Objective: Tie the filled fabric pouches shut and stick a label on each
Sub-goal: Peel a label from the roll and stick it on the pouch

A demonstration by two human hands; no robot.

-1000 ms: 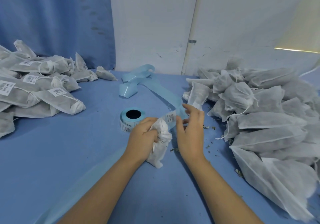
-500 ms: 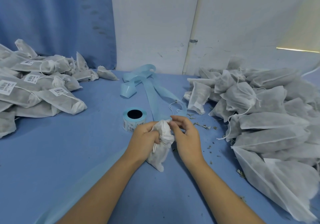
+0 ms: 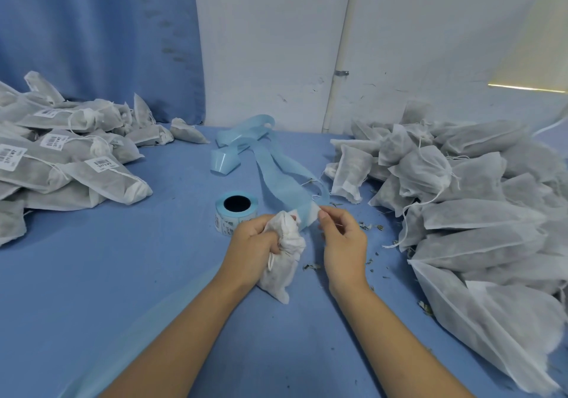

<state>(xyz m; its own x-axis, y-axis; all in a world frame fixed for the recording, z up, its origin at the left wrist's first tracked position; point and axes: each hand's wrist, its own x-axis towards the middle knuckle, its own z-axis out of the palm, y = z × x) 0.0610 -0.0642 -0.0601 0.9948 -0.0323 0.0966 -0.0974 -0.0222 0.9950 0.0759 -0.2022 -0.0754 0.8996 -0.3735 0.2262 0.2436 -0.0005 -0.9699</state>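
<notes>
The left hand [image 3: 253,244] is curled tight round the bunched neck of a white pouch [image 3: 281,270], whose bottom end is set down on the blue table [image 3: 123,290] — and the near end of a light blue paper strip [image 3: 285,188] is pinched between thumb and finger by the right hand [image 3: 344,244], just beside it. A roll of labels [image 3: 236,213] is stood on the table just behind the left hand, and small dry bits [image 3: 310,266] are scattered near the right hand. A pile of labelled pouches [image 3: 76,164] is seen at the far left — a bigger heap of plain pouches [image 3: 467,213] is seen at the right.
</notes>
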